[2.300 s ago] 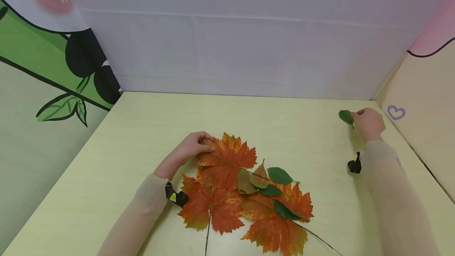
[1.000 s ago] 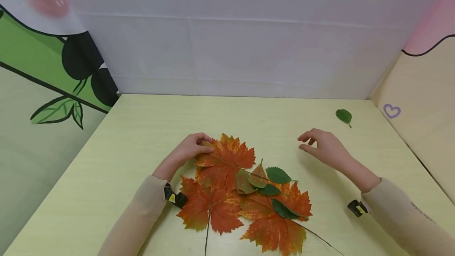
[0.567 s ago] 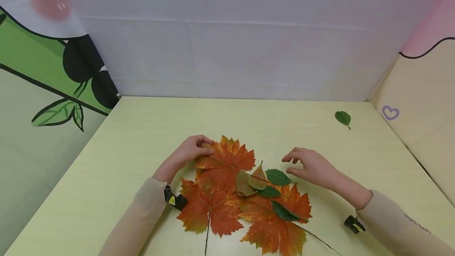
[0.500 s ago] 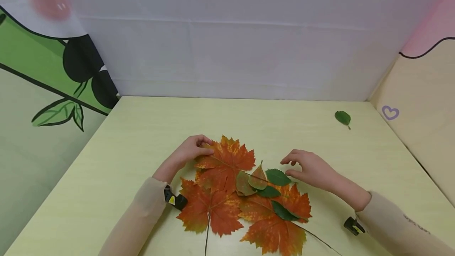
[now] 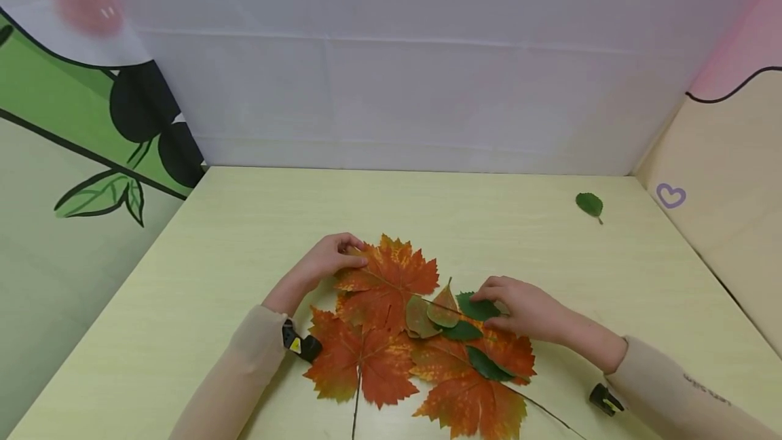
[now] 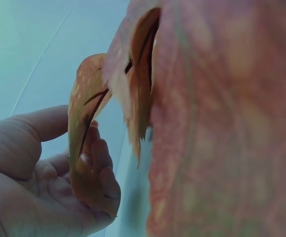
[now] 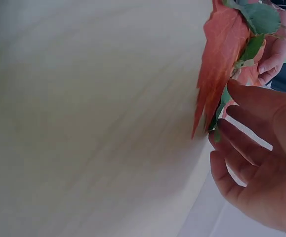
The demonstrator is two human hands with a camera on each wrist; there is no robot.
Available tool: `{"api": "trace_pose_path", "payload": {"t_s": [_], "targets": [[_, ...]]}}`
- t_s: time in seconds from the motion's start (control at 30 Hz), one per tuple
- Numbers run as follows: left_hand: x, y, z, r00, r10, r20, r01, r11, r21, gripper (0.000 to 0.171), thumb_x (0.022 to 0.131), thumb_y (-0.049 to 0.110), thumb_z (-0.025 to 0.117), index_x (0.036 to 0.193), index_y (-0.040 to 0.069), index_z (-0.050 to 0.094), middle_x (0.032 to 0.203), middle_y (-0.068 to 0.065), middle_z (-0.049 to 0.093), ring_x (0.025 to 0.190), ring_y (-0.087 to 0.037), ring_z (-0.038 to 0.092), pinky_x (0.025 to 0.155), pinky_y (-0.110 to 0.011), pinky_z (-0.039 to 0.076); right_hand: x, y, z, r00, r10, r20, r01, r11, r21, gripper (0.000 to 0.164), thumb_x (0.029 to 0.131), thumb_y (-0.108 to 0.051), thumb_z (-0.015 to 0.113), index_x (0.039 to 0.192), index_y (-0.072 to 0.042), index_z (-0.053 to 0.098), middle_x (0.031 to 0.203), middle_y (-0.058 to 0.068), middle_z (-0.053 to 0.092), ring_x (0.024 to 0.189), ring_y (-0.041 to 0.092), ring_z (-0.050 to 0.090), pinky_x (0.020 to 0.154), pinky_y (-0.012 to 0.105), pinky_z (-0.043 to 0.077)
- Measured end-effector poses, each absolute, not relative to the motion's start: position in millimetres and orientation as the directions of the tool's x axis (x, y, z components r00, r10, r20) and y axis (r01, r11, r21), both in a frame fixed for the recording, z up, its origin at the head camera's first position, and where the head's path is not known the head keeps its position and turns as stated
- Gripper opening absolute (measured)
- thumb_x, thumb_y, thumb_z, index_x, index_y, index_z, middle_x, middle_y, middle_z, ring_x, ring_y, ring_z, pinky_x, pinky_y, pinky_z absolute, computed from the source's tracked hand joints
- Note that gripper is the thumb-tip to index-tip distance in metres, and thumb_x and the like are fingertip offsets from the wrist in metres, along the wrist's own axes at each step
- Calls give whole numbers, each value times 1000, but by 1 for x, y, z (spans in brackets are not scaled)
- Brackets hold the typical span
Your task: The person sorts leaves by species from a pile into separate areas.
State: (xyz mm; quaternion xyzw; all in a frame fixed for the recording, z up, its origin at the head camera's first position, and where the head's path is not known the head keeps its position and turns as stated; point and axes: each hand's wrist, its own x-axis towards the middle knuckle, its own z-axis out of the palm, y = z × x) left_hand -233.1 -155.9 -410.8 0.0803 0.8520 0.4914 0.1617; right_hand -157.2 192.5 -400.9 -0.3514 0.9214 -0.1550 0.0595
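Altogether, three orange leaves (image 5: pixel 479 402), four green leaves (image 5: pixel 487 364) and two brownish-green leaves (image 5: pixel 419 321) can be counted on the table (image 5: pixel 269 206). The upper orange leaf (image 5: pixel 391 273) is gripped at its left edge between the thumb and fingers of the left hand (image 5: pixel 326 257). Below that leaf, the second orange leaf (image 5: pixel 381 365) is laid, with the third placed to its lower right. Both brownish-green leaves are set at its lower right edge, with three green ones beyond them. Around the topmost of these (image 5: pixel 469 305), the right hand's (image 5: pixel 528 307) thumb and fingers are parted; whether it is touched cannot be told. The fourth green leaf (image 5: pixel 589 204) is left well apart, to the upper orange leaf's far right.
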Motion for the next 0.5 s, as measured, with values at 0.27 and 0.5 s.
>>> {"api": "trace_pose_path", "payload": {"t_s": [0.27, 0.5], "targets": [[-233, -156, -412, -939, 287, -191, -18, 513, 858, 30, 83, 18, 67, 106, 2, 58, 82, -7, 54, 69, -18, 50, 62, -29, 41, -158, 193, -406, -716, -697, 28, -680, 689, -251, 39, 77, -25, 72, 111, -7, 65, 100, 0, 54, 84, 11, 54, 69, 25, 46], [-232, -155, -411, -937, 287, -199, -25, 512, 859, 29, 83, 17, 67, 106, 3, 58, 81, -6, 55, 68, -18, 52, 63, -29, 42, -159, 194, -406, -736, -676, 40, -659, 701, -273, 36, 76, -23, 73, 107, -5, 67, 98, 0, 54, 85, 13, 55, 71, 26, 48]]}}
